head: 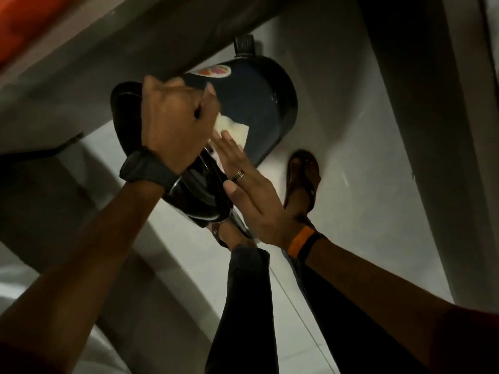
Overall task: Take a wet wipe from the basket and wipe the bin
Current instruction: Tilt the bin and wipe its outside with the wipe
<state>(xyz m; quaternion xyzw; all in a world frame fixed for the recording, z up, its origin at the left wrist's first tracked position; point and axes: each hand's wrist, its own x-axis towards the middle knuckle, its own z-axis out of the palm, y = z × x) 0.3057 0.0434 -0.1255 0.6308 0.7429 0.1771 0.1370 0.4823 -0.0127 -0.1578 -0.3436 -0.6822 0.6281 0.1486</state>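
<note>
A dark blue pedal bin (pixel 262 103) is tilted off the floor, its black lid (pixel 189 203) toward me and its foot pedal (pixel 244 44) at the far end. A round coloured sticker (pixel 216 70) sits on its side. My left hand (pixel 172 122), with a black watch on the wrist, grips the bin's upper side near the lid. My right hand (pixel 248 190), wearing a ring and an orange wristband, lies flat with its fingers pressing a white wet wipe (pixel 235 129) against the bin's side. Part of the wipe is hidden under both hands. No basket is in view.
My feet in brown sandals (pixel 303 179) stand on the white tiled floor (pixel 364 184) just below and right of the bin. A grey ledge (pixel 135 49) overhangs the bin at upper left, with something orange (pixel 24 20) above it. A grey wall (pixel 432 103) rises at the right.
</note>
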